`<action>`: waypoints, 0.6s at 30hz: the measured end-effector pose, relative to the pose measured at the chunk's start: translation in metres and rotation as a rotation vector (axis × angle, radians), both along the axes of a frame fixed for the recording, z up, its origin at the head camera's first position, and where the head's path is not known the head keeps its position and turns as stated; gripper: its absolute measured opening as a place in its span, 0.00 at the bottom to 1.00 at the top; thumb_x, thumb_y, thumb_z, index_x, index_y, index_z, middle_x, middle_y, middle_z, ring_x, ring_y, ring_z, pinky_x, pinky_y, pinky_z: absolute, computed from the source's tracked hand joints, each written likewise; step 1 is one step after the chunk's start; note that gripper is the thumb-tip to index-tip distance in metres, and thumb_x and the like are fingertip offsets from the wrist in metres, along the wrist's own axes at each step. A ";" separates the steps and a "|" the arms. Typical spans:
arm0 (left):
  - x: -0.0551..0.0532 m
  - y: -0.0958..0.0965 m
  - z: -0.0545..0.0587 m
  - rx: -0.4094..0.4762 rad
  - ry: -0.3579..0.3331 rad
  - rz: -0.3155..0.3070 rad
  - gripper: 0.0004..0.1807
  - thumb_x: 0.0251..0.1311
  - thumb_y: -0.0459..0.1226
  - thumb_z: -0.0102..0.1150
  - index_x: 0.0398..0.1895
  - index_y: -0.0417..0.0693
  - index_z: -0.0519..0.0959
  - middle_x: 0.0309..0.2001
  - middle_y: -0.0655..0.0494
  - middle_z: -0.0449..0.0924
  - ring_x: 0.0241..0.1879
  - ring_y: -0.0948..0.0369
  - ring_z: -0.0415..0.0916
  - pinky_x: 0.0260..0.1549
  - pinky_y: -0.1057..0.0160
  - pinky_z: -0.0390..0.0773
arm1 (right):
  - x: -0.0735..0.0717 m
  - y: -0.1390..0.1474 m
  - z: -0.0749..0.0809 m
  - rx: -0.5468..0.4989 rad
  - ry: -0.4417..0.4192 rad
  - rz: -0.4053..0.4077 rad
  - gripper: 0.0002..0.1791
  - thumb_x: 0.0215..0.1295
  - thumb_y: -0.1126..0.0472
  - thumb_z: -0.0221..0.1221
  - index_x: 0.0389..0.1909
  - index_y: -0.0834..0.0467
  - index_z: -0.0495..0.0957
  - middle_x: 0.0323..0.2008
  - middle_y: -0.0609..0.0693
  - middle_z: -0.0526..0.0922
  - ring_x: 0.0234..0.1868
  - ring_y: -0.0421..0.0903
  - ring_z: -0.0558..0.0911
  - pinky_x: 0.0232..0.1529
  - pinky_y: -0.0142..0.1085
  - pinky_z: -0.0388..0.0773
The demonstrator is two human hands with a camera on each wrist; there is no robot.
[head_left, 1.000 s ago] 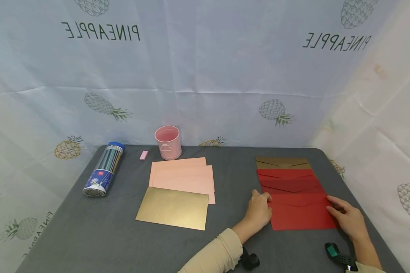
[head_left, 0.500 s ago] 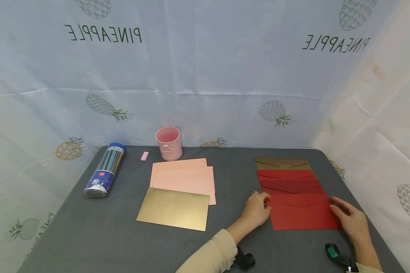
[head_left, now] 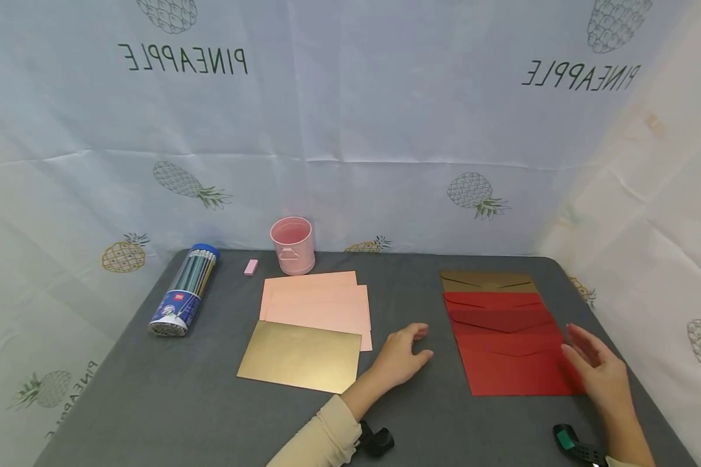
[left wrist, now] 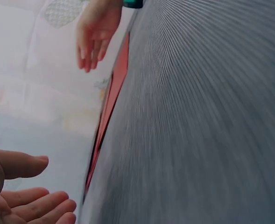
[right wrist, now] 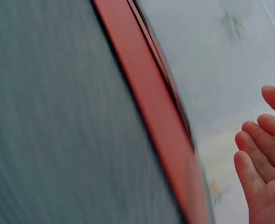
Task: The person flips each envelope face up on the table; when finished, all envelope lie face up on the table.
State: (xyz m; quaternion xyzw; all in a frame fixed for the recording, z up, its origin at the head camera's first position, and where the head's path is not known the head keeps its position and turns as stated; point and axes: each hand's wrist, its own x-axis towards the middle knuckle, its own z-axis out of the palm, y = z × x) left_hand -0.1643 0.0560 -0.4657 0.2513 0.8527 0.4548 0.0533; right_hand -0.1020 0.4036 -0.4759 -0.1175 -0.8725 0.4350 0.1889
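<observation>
Red envelopes (head_left: 516, 373) lie overlapped on the right of the table, flap lines showing, with a brown-gold envelope (head_left: 487, 281) at the back of the row. My left hand (head_left: 398, 357) is off to their left, fingers and thumb apart, holding nothing. In the left wrist view the fingers (left wrist: 39, 207) are loosely extended. Beside the right edge of the front red envelope is my right hand (head_left: 602, 373), with relaxed fingers and nothing in it. The right wrist view shows its fingers (right wrist: 258, 158) apart from the red envelope (right wrist: 142, 93).
A gold sheet (head_left: 300, 357) overlaps pale pink sheets (head_left: 321, 305) left of centre. Behind them stand a pink bucket (head_left: 293, 246) and a small pink eraser (head_left: 250, 267). A clear tub of pencils (head_left: 185, 292) lies at the far left. A pineapple-print cloth (head_left: 350, 130) hangs behind the table.
My left hand has let go of the envelopes' left edge and moved left, toward the gold sheet. The right hand has come off the right edge slightly. The envelopes stay in place.
</observation>
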 end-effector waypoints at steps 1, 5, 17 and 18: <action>0.000 -0.008 0.001 0.001 -0.002 -0.005 0.26 0.60 0.37 0.60 0.61 0.39 0.70 0.56 0.49 0.78 0.57 0.57 0.75 0.55 0.63 0.74 | -0.001 -0.007 0.003 0.019 0.026 0.034 0.30 0.65 0.59 0.60 0.67 0.59 0.65 0.51 0.18 0.68 0.45 0.10 0.66 0.42 0.07 0.64; 0.001 -0.047 0.001 0.004 -0.013 -0.008 0.27 0.61 0.37 0.59 0.63 0.36 0.68 0.58 0.45 0.76 0.58 0.53 0.73 0.56 0.60 0.74 | -0.003 -0.037 0.013 0.035 0.112 0.198 0.29 0.63 0.67 0.60 0.65 0.65 0.65 0.54 0.22 0.70 0.52 0.15 0.68 0.45 0.09 0.66; -0.001 -0.182 -0.002 0.081 -0.049 0.296 0.25 0.59 0.30 0.60 0.60 0.32 0.69 0.57 0.38 0.75 0.58 0.46 0.73 0.57 0.51 0.72 | -0.008 -0.146 0.004 -0.218 0.062 0.637 0.29 0.62 0.71 0.58 0.65 0.68 0.62 0.63 0.56 0.70 0.61 0.30 0.71 0.55 0.20 0.70; -0.002 -0.190 -0.002 0.076 -0.051 0.316 0.26 0.59 0.30 0.60 0.60 0.32 0.69 0.57 0.38 0.75 0.59 0.45 0.72 0.58 0.50 0.71 | -0.008 -0.155 0.002 -0.241 0.042 0.664 0.29 0.63 0.71 0.58 0.65 0.68 0.62 0.63 0.61 0.69 0.61 0.30 0.71 0.55 0.21 0.70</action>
